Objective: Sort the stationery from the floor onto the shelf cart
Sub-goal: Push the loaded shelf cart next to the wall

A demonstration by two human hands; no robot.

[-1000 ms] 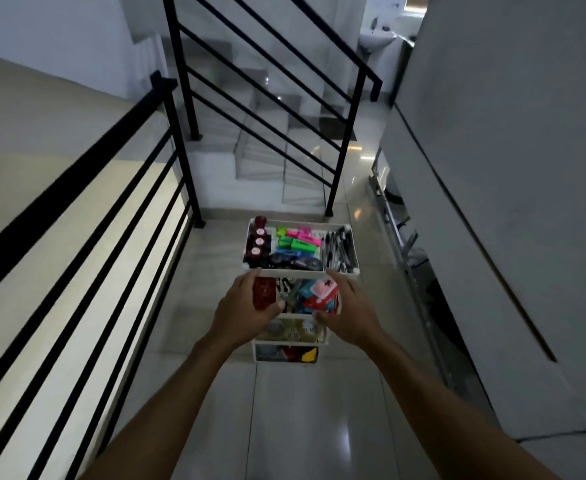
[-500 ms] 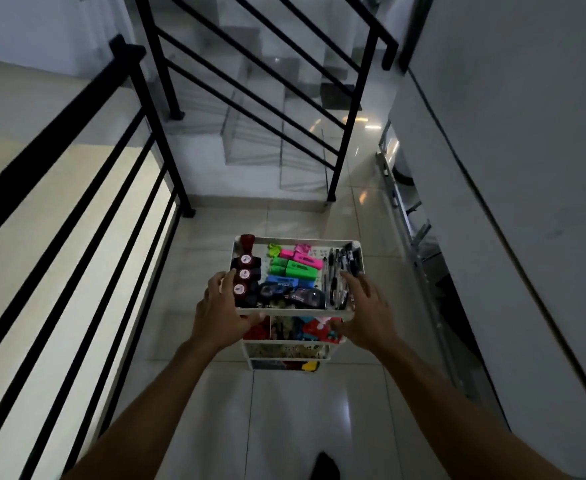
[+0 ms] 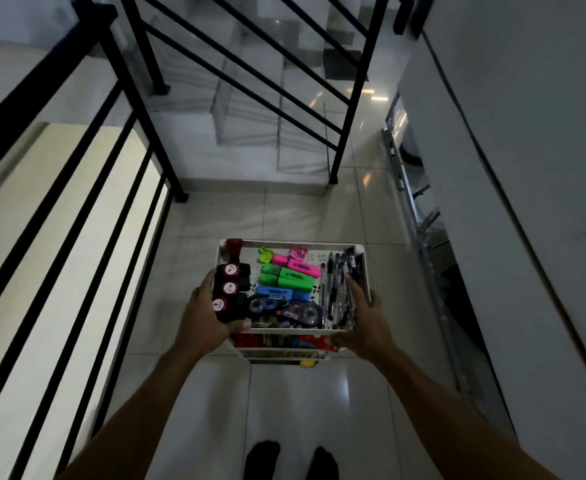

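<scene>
Two bare forearms reach forward and down, converging. The left hand (image 3: 205,315) curls its fingers and thumb around something at its near corner. The right hand (image 3: 364,318) mirrors it, fingers spread and gripping.

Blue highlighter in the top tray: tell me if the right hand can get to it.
Probably yes: the right hand grips the tray's near right corner, and the blue highlighter lies uncovered.

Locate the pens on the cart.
Head view: the pens lie along the top tray's right side, beside the highlighters, under the right hand's fingers.
</scene>
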